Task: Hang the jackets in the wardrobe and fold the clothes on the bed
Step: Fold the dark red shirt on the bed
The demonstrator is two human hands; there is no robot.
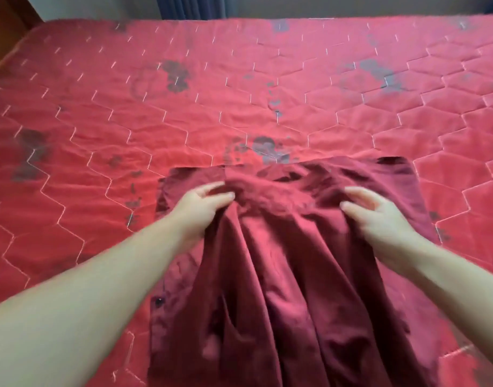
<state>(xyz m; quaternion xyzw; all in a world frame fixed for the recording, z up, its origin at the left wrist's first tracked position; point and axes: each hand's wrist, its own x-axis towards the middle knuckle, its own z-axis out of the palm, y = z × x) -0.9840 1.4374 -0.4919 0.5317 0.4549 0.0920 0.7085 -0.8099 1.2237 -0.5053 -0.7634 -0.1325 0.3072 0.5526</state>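
no writing, label, brand or number can be read anywhere here.
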